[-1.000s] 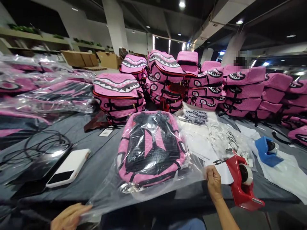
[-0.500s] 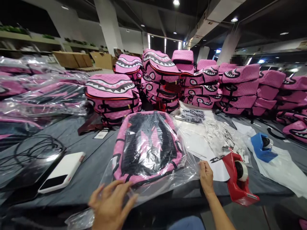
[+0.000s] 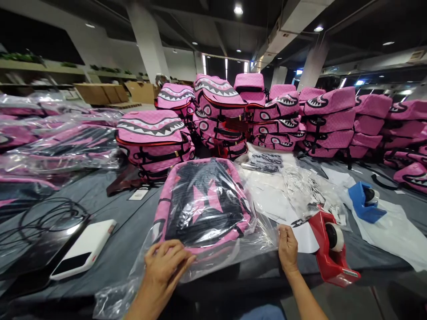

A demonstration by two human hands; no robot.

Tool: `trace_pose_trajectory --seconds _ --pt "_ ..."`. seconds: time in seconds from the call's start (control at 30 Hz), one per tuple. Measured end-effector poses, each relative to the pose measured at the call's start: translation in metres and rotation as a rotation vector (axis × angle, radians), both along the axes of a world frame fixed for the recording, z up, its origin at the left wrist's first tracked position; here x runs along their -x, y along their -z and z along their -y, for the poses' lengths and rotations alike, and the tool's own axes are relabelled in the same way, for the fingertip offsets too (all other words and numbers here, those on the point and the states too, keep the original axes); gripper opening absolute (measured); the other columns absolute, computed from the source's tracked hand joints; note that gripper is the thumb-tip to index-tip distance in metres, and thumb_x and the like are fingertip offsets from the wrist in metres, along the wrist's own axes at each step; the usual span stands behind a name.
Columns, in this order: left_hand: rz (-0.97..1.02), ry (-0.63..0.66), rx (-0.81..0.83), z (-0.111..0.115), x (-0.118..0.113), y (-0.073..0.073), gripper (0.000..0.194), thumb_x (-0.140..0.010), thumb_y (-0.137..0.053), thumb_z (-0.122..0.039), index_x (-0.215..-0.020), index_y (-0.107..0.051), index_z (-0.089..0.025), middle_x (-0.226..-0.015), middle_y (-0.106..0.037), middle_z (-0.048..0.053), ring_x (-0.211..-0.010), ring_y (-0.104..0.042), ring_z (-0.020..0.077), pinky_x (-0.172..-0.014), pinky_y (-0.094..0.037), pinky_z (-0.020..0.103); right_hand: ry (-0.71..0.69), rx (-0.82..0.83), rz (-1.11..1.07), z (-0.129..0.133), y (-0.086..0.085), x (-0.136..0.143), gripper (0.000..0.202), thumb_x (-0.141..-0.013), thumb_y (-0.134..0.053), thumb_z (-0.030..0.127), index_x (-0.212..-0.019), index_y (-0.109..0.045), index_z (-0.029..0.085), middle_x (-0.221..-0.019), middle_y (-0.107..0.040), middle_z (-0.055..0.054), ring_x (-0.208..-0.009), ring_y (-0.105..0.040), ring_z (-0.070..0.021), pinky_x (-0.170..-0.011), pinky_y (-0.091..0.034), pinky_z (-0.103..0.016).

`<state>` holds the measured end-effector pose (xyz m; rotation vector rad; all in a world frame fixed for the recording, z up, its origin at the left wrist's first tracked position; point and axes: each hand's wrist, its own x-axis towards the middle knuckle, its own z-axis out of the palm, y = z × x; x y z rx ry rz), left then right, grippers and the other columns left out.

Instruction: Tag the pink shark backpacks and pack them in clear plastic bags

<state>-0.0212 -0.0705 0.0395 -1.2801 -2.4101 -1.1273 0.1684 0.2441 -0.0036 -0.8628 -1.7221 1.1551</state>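
Observation:
A pink and black backpack (image 3: 203,204) lies inside a clear plastic bag (image 3: 213,260) on the table, its black panel with pink shapes facing up. The bag's open-looking edge stretches between my two hands. My left hand (image 3: 167,264) rests at the near left corner with its fingers drawn together on the plastic. At the near right corner, my right hand (image 3: 287,246) pinches the edge of the film between thumb and fingers. A red tape dispenser (image 3: 333,249) and small snips (image 3: 300,222) lie just right of my right hand.
Stacks of pink backpacks (image 3: 220,106) line the back of the table. Bagged backpacks (image 3: 66,142) pile up on the left, behind a white power bank (image 3: 85,249) and black cables (image 3: 50,209). A blue tape dispenser (image 3: 366,202) stands at right, near loose plastic bags (image 3: 307,189).
My left hand has moved up and right onto the near edge of the plastic bag, its spread fingers now closed together. My right hand keeps its pinch in nearly the same place.

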Motion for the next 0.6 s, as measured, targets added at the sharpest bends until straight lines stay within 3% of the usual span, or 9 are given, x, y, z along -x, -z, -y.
trace_pose_trajectory --seconds 0.17,0.27,0.37,0.5,0.6 --pt "0.504 0.146 0.084 -0.015 0.022 -0.023 0.044 -0.079 -0.061 -0.063 -0.058 -0.065 -0.025 -0.065 -0.063 0.002 -0.067 -0.059 0.0208 -0.066 -0.046 0.031 -0.035 0.016 0.047 -0.005 -0.003 0.012 0.057 -0.083 -0.048 0.078 -0.076 -0.054 0.022 -0.060 -0.039 0.006 -0.054 -0.035 -0.0131 -0.051 -0.033 -0.026" --pt "0.588 0.122 0.113 -0.018 0.024 -0.029 0.044 -0.072 -0.064 -0.065 -0.057 -0.066 -0.024 -0.066 -0.064 0.003 -0.067 -0.059 0.0212 -0.063 -0.047 0.029 -0.074 0.069 0.111 -0.010 -0.005 0.022 0.061 -0.077 -0.050 0.083 -0.067 -0.051 0.022 -0.053 -0.035 0.007 -0.050 -0.034 -0.0126 -0.048 -0.032 -0.026" --pt "0.585 0.095 0.146 -0.021 0.021 -0.031 0.046 -0.070 -0.063 -0.068 -0.057 -0.067 -0.024 -0.066 -0.065 0.003 -0.068 -0.059 0.0217 -0.062 -0.047 0.028 -0.040 0.074 0.137 -0.014 -0.015 0.014 0.064 -0.075 -0.047 0.086 -0.067 -0.053 0.023 -0.050 -0.042 0.004 -0.048 -0.040 -0.0151 -0.047 -0.035 -0.028" --pt "0.567 0.085 0.159 -0.019 0.024 -0.031 0.052 -0.069 -0.060 -0.074 -0.052 -0.064 -0.025 -0.064 -0.065 0.003 -0.068 -0.060 0.0225 -0.066 -0.048 0.030 0.097 -0.108 0.166 -0.012 -0.045 -0.047 0.054 -0.081 -0.056 0.075 -0.083 -0.064 0.022 -0.075 -0.064 -0.005 -0.070 -0.057 -0.0217 -0.066 -0.047 -0.031" --pt "0.606 0.100 0.121 -0.014 0.028 -0.018 0.052 -0.061 -0.068 -0.077 -0.053 -0.068 -0.025 -0.062 -0.066 0.003 -0.067 -0.063 0.0233 -0.066 -0.050 0.031 0.267 -0.280 0.282 -0.016 -0.068 -0.111 0.045 -0.084 -0.061 0.066 -0.083 -0.069 0.022 -0.083 -0.067 -0.007 -0.073 -0.058 -0.0219 -0.073 -0.046 -0.033"
